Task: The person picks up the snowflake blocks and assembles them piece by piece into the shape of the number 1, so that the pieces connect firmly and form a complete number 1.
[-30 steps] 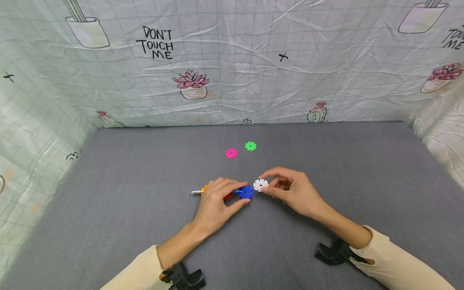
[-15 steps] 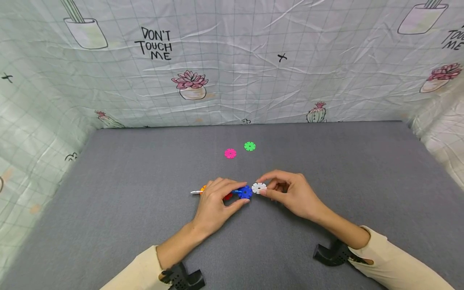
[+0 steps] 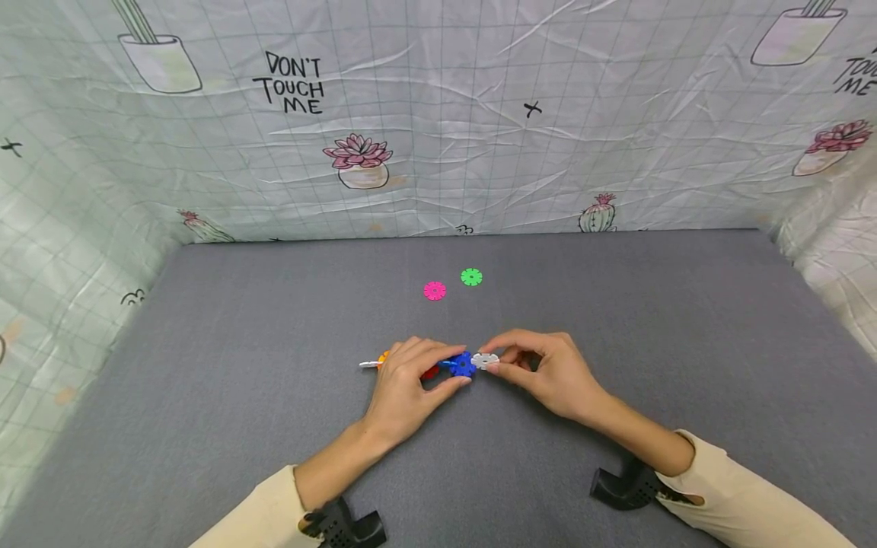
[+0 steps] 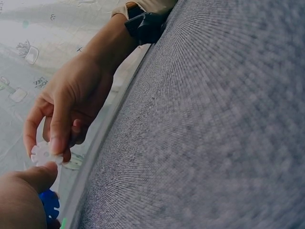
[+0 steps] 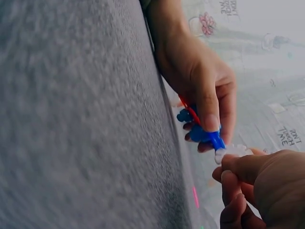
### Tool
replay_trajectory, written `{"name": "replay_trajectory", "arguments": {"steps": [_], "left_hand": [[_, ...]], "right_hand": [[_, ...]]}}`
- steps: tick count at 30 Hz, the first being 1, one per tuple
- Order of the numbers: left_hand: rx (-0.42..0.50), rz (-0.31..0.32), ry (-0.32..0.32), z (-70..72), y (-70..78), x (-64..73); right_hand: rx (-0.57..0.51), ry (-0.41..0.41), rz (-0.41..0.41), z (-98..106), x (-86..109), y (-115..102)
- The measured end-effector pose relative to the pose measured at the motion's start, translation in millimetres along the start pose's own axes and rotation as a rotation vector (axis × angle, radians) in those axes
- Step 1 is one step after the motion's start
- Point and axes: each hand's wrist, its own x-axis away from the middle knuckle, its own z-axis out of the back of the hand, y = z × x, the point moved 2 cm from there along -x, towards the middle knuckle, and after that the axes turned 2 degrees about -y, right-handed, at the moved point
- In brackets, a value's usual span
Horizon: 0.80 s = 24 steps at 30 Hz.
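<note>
My left hand [image 3: 409, 384] pinches a blue notched plastic disc [image 3: 463, 368] between thumb and fingers. That disc ends a chain of interlocking discs, with a red disc [image 3: 429, 373], an orange disc [image 3: 383, 356] and a white one [image 3: 368, 364] showing on the left; the palm hides much of it. From the right, my right hand [image 3: 562, 377] pinches a second white disc [image 3: 485, 361] by its edge. In the right wrist view, this white disc [image 5: 238, 150] meets the edge of the blue disc [image 5: 217, 140], tilted against it.
Farther back on the grey table [image 3: 617, 304] lie a pink disc [image 3: 435, 291] and a green disc [image 3: 471, 277], both flat. A patterned cloth [image 3: 445, 114] hangs behind the table and along its sides.
My right hand has moved slightly left and nearer to me, bringing the white disc to the blue one and tilting it flatter. The left hand stays in place.
</note>
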Motion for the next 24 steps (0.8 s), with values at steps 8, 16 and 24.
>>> {"name": "replay_trajectory", "arguments": {"steps": [8, 16, 24], "left_hand": [[-0.001, -0.007, 0.010, -0.6, -0.5, -0.4], [0.008, -0.035, 0.014, -1.2, -0.6, -0.3], [0.004, -0.031, 0.010, -1.3, -0.4, -0.3]], "right_hand": [[0.013, 0.050, 0.039, -4.3, -0.7, -13.4], [0.001, 0.049, 0.062, -9.1, 0.8, -10.3], [0.006, 0.064, 0.070, -7.6, -1.2, -22.5]]}}
